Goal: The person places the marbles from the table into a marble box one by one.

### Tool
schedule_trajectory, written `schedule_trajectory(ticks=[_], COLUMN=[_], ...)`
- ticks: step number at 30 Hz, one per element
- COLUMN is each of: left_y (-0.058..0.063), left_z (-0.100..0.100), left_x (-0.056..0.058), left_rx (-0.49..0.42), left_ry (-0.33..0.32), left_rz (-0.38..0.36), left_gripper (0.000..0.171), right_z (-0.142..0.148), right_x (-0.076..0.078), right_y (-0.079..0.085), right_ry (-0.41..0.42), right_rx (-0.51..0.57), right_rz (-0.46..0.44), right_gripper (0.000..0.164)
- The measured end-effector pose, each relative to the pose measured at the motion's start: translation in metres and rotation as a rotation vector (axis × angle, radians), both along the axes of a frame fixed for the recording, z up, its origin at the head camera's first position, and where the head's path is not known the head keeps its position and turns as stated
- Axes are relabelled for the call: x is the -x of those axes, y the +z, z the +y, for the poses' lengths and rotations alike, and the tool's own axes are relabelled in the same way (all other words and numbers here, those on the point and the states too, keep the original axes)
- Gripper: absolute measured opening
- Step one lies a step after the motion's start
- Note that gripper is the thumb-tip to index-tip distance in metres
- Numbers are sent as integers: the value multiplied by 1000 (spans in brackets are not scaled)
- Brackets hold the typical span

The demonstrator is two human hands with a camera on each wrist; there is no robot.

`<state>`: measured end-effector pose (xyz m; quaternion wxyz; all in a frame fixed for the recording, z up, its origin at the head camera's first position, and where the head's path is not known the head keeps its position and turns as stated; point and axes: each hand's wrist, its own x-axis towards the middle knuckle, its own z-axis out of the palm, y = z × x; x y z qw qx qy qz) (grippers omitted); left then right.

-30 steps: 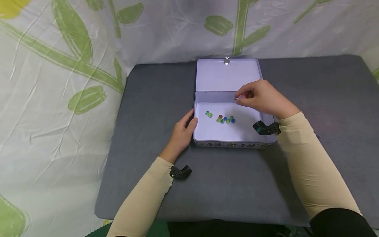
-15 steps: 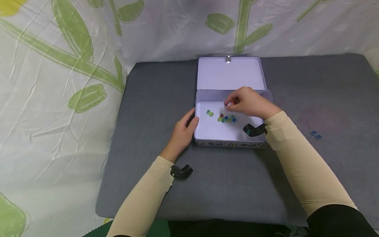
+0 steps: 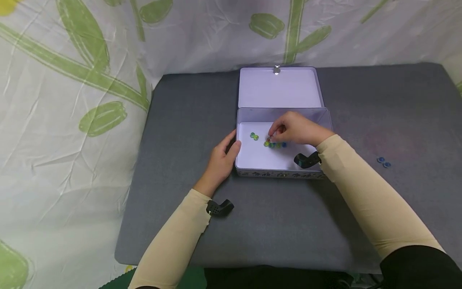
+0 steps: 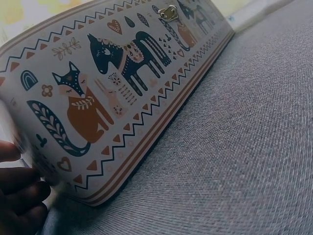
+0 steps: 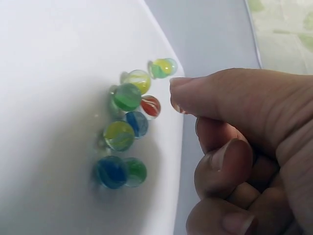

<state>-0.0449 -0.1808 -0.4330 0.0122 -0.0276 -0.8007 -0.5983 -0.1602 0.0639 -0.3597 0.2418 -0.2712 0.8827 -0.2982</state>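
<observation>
A tin box (image 3: 283, 174) lies with its lid (image 3: 279, 86) folded back. Inside it are several glass marbles (image 5: 118, 135) in green, yellow, blue and red, mostly in one cluster, with a pair (image 3: 254, 136) apart at the left. My right hand (image 3: 294, 128) is inside the box over the cluster, thumb and forefinger pinching a marble (image 5: 180, 109) mostly hidden by the thumb; its colour is hard to tell. My left hand (image 3: 221, 162) rests against the box's left side, thumb at the rim. The left wrist view shows its fingers (image 4: 22, 188) touching the patterned wall.
Two dark blue marbles (image 3: 384, 162) lie on the grey table (image 3: 281, 220) to the right of the box, near my right forearm. Behind the table hangs a white sheet (image 3: 202, 40) with green leaves. A metal clasp (image 3: 276, 70) sits at the lid's far edge.
My right hand has come left and down into the box, carrying the pinched marble to the cluster. The two blue marbles on the table have come out from behind my forearm. My left hand stays put.
</observation>
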Motion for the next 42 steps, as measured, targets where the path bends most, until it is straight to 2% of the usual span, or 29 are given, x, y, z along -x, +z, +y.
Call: schedule_trajectory(ticks=[9, 17, 30, 36, 42], left_y=[0, 1, 1, 1, 1], left_z=[-1, 0, -1, 0, 0], left_x=[0, 0, 0, -1, -2], left_rx=[-2, -4, 0, -11, -17], left_ry=[-1, -4, -2, -6, -10], left_rz=[7, 7, 5, 5, 1], left_gripper=[59, 59, 58, 58, 58], right_z=[-3, -3, -2, 0, 4], right_x=[2, 2, -2, -3, -6], right_y=[-3, -3, 6, 16, 34], right_ry=[60, 56, -29, -54, -54], right_rx=[-22, -38, 4, 32, 75], right_rz=[-10, -8, 18, 20, 47], right_gripper=[9, 10, 11, 10, 14])
